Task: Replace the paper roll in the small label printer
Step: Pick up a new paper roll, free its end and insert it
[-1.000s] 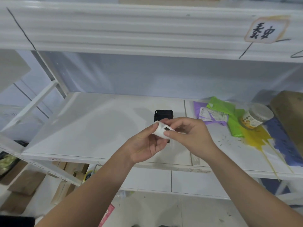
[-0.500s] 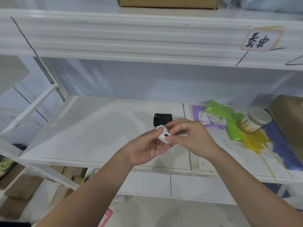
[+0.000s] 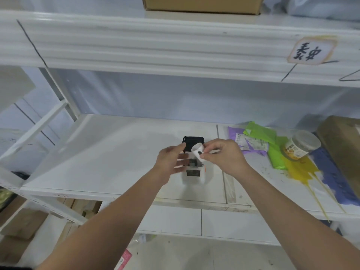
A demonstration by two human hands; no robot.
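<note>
A small white label printer (image 3: 193, 172) stands on the white shelf (image 3: 109, 156), its black lid (image 3: 193, 140) flipped open toward the back. My right hand (image 3: 224, 155) pinches a small white paper roll (image 3: 198, 152) with a dark mark on it, held just above the printer's open compartment. My left hand (image 3: 171, 160) is beside the printer's left side, fingers spread and blurred, touching or nearly touching the body. The printer's compartment is partly hidden by both hands.
Right of the printer lie purple and green plastic bags (image 3: 257, 141), a clear jar (image 3: 301, 146) with a yellow label, and yellow and blue sheets (image 3: 303, 170). A brown box (image 3: 342, 145) sits at the far right. An upper shelf beam (image 3: 175, 49) runs overhead.
My left hand has let go of the roll and dropped to the printer's left side. The right hand alone now holds the roll over the printer, which has come into view.
</note>
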